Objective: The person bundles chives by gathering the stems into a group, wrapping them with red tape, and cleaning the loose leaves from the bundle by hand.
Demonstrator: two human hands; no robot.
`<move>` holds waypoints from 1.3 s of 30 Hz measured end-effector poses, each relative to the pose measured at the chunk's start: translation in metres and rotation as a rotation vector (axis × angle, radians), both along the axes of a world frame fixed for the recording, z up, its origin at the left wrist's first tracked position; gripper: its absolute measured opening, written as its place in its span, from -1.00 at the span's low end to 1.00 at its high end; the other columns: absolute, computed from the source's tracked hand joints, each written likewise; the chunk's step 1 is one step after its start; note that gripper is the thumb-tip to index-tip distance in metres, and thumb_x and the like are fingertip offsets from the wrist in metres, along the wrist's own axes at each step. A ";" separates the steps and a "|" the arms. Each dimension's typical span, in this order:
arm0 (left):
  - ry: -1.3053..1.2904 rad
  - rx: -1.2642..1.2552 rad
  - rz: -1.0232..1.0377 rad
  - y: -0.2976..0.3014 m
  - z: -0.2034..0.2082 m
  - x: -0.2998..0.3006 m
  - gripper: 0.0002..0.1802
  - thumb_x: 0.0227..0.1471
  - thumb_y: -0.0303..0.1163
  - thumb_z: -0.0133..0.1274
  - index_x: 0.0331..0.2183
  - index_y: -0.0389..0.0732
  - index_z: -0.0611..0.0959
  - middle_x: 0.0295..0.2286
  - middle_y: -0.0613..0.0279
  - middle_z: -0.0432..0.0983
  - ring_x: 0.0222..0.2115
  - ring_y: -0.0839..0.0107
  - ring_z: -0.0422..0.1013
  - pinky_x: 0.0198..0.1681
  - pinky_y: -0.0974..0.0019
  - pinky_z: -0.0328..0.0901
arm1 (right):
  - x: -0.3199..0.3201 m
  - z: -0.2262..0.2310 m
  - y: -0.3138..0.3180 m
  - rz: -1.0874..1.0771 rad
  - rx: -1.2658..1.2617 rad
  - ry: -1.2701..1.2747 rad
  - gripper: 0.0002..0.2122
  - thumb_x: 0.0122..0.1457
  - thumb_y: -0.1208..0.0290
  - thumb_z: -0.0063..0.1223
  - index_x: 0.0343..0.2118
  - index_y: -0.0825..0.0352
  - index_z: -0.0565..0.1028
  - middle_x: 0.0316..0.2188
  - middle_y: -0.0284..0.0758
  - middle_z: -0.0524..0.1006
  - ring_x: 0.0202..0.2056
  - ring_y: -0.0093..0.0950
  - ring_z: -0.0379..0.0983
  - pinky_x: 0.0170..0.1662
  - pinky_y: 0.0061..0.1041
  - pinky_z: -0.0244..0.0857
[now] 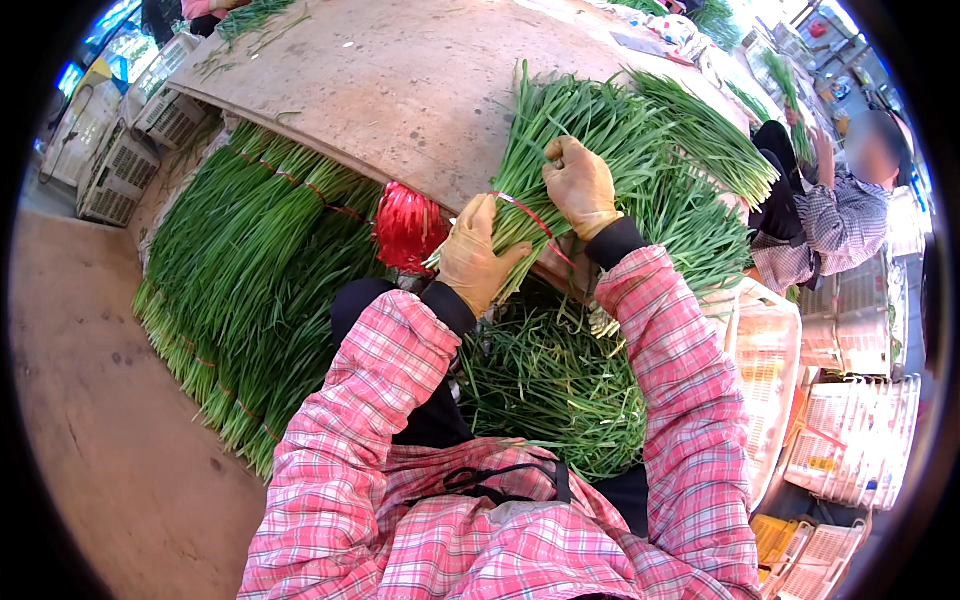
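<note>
A bunch of long green chives (535,130) lies across the near edge of the table, leaves pointing away from me. My left hand (474,258), in a yellowish glove, is closed round its stem end. A thin red tie (532,217) curves over the stems from beside the left fingers, and its other end shows below my right wrist. My right hand (580,188), gloved the same way, is curled closed above the leaves just right of the tie. Whatever its fingers hold, if anything, is hidden.
Tied chive bundles (270,260) are stacked at my left. Red strips (408,228) hang at the table edge (400,110). Loose chives (555,385) fill the space before my lap; more (710,140) lie on the table. Plastic crates (850,440) stand right, near another person (835,215).
</note>
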State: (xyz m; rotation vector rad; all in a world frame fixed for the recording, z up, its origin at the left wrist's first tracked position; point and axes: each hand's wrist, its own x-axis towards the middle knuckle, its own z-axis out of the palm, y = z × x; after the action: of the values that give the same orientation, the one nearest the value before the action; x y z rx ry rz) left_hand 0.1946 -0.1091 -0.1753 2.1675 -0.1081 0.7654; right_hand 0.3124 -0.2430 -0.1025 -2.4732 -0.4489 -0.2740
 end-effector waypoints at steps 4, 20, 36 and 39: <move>-0.026 -0.066 0.054 -0.001 -0.007 -0.001 -0.17 -0.34 -0.31 0.40 -0.05 -0.23 0.28 -0.09 -0.06 0.33 -0.13 -0.02 0.36 -0.08 0.14 0.30 | -0.001 -0.004 0.005 0.053 0.016 -0.172 -0.88 -0.03 0.43 0.09 -0.38 0.23 0.52 -0.44 -0.21 0.53 -0.36 -0.17 0.48 -0.31 -0.25 0.35; 0.023 -0.080 0.077 -0.005 -0.007 0.000 -0.15 -0.36 -0.25 0.42 -0.07 -0.23 0.29 -0.10 0.01 0.34 -0.14 0.05 0.38 -0.08 0.15 0.31 | -0.011 0.005 0.023 0.789 -0.412 -0.417 -0.93 -0.17 0.47 0.06 -0.55 0.26 0.52 -0.55 -0.26 0.47 -0.42 -0.31 0.48 -0.43 -0.38 0.39; 0.162 0.052 0.050 0.004 -0.003 0.004 -0.03 -0.22 -0.07 0.31 0.09 -0.31 0.16 0.07 -0.15 0.14 0.02 -0.06 0.23 0.01 0.12 0.25 | -0.081 0.099 -0.015 0.265 0.802 0.255 -0.91 0.22 0.56 -0.07 -0.35 0.45 0.46 -0.42 -0.29 0.54 -0.47 -0.60 0.43 -0.34 -0.64 0.34; 0.183 0.179 0.020 0.003 -0.002 0.004 -0.07 -0.09 -0.04 0.20 0.12 -0.36 0.15 0.09 -0.19 0.13 0.04 -0.08 0.21 0.05 0.12 0.22 | -0.115 0.101 -0.030 0.168 0.903 0.329 -0.91 0.23 0.54 -0.06 -0.35 0.44 0.47 -0.39 -0.27 0.54 -0.50 -0.62 0.43 -0.45 -0.68 0.33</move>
State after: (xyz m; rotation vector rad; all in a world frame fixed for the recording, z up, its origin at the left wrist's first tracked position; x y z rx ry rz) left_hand 0.1982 -0.1060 -0.1772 2.4007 -0.0619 0.5842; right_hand 0.1979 -0.2734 -0.0019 -1.5458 -0.2936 0.0160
